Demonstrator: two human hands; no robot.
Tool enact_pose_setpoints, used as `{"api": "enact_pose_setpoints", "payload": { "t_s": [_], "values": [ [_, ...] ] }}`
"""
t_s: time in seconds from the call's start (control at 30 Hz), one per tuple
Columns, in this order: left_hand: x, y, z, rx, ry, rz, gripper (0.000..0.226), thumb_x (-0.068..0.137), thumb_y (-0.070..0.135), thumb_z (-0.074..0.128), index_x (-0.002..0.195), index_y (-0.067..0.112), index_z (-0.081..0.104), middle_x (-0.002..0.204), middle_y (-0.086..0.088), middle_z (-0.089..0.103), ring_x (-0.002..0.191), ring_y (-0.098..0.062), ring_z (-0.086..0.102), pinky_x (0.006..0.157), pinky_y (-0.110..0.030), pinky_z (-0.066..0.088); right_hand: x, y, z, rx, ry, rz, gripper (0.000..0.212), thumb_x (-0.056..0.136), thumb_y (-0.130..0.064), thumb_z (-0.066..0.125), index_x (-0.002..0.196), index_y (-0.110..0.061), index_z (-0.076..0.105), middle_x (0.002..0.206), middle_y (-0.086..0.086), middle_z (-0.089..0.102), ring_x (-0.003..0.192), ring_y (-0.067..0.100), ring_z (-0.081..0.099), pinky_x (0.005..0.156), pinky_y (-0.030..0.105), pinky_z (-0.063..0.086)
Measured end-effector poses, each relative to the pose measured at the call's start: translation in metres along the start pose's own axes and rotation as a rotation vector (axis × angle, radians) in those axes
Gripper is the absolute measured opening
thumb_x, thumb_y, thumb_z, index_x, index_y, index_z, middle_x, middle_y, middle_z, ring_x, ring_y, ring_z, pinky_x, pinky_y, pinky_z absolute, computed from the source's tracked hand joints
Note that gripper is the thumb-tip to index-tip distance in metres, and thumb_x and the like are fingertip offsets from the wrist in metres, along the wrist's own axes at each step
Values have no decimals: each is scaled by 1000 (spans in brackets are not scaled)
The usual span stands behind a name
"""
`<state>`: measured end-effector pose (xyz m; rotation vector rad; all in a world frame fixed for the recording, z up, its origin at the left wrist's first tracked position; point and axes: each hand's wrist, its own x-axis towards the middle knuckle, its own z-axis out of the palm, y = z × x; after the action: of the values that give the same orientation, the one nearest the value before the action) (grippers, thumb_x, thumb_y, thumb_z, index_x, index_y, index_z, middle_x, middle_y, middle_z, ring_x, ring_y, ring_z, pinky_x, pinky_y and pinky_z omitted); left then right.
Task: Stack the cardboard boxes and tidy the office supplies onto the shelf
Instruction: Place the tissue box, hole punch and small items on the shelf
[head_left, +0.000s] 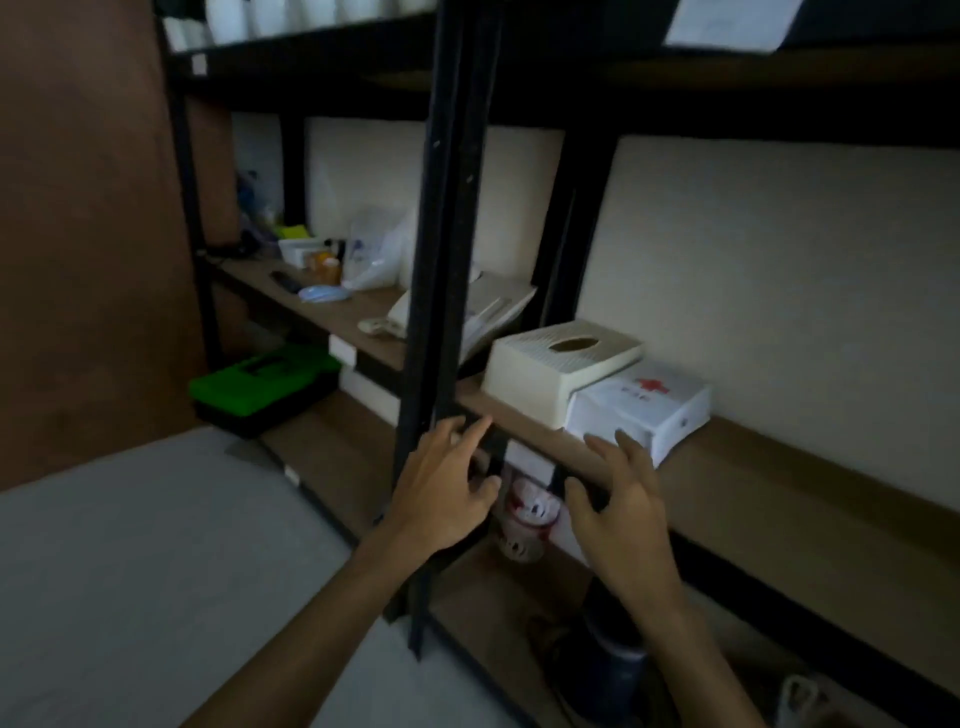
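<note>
A black metal shelf unit with brown boards (779, 467) fills the view. On the middle board stand a cream tissue box holder (556, 364) and, to its right, a white first-aid box with a red cross (644, 410). My left hand (447, 493) hovers at the front edge of that board beside the black upright post (447, 260), fingers spread and holding nothing. My right hand (623, 499) is just in front of the first-aid box, fingers spread, fingertips close to its front edge. No cardboard box is in sight.
Further left on the board lie a white telephone (488, 306), plastic bags, small bottles and a blue item. A green and black case (265, 384) sits on the lower board. Below my hands is a white and red object (530, 514); dark boots (608, 660) stand at the bottom.
</note>
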<state>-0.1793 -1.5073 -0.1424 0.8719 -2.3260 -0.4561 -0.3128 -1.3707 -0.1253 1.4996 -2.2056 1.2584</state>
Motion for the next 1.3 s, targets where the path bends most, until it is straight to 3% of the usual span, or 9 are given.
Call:
{"api": "enact_pose_setpoints", "payload": {
  "t_s": [0.13,0.23,0.37,0.5,0.77,0.93,1.03,1.13,1.3],
  "values": [
    [-65,-47,-25,-77,46,-37,55,85,32,55,138,25,40,134,-12,44,125,-32,40,102,-40,38,-38,-33,42,105,-105,-60,42,84,-16,62,126,-14,57,139,11,43,128,24,42,107,21,28],
    [-110,-88,-35,-94,59,-155,55,85,32,57,136,17,46,131,-14,48,121,-30,44,102,-31,34,-62,-49,79,144,-213,-62,44,79,-29,55,118,-11,62,133,13,49,123,24,47,100,4,22],
    [-171,-159,-40,-75,20,-343,69,79,52,45,138,15,45,134,-11,44,122,-25,42,102,-26,29,-100,-67,149,241,-417,-45,34,85,-17,62,119,-14,60,130,0,47,120,16,46,85,-6,21],
    [-219,-230,-33,-83,-9,-515,60,83,39,51,137,15,45,135,-11,45,122,-26,44,103,-30,33,-135,-73,226,331,-600,-1,34,88,-10,60,122,-16,57,130,-2,48,124,13,44,98,15,31],
    [-292,-334,18,-163,-153,-911,50,93,20,57,139,10,40,139,-13,42,126,-24,41,98,-21,29,-198,-59,367,303,-1011,188,43,93,-20,56,134,-22,47,135,-4,45,125,10,43,98,16,35],
    [-314,-364,46,-366,-197,-1079,63,81,36,56,128,-4,49,120,-4,50,91,-15,58,73,-18,43,-234,-48,428,224,-1251,170,71,85,-29,68,146,-22,31,150,1,30,136,16,32,109,25,30],
    [-334,-395,73,-576,-169,-1250,87,66,52,74,130,-1,49,127,-14,56,106,-27,59,90,-38,50,-247,-40,456,150,-1374,33,77,84,-27,69,148,-21,28,156,3,13,143,19,18,113,26,20],
    [-337,-402,85,-768,-46,-1388,36,87,6,63,121,4,52,122,-20,56,102,-34,58,88,-42,52,-257,-35,476,127,-1414,-50,71,83,-32,69,145,-20,35,158,3,9,144,20,18,117,32,21],
    [-337,-405,99,-847,93,-1498,60,88,-12,52,143,-1,31,138,-23,44,117,-40,51,90,-41,47,-251,-31,488,70,-1418,-294,67,84,-39,67,142,-18,41,152,3,32,141,20,22,115,32,20]
  ]
}}
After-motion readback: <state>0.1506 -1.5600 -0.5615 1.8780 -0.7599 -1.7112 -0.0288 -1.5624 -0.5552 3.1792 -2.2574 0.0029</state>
